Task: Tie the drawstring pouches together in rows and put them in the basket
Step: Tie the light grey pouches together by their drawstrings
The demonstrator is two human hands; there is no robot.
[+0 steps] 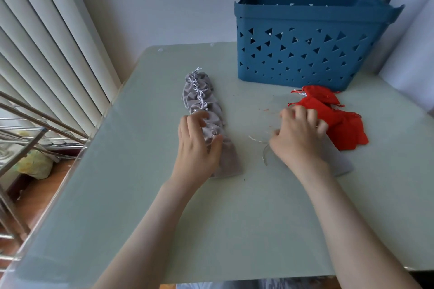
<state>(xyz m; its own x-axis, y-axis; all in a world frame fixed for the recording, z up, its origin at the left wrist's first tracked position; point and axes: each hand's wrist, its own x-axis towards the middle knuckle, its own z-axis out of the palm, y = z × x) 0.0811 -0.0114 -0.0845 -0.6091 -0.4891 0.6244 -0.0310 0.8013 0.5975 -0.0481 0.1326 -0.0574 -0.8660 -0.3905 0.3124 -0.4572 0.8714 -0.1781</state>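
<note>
A row of grey drawstring pouches [206, 110], tied together by white cords, lies lengthwise in the middle of the table. My left hand [197, 143] rests on the near end of that row, fingers loosely curled over the fabric. My right hand [298, 136] lies on a single grey pouch [338, 162] whose white cord [258, 141] trails to the left; its fingers curl at the edge of a pile of red pouches [333, 117]. Whether it pinches anything is hidden. The blue basket [305, 54] with triangle holes stands at the back right.
The pale green glass table [164, 218] ends at a clear edge on the left, with a metal rack [28, 138] and floor below. White vertical blinds [47, 42] hang at the left. The wall is close behind the basket.
</note>
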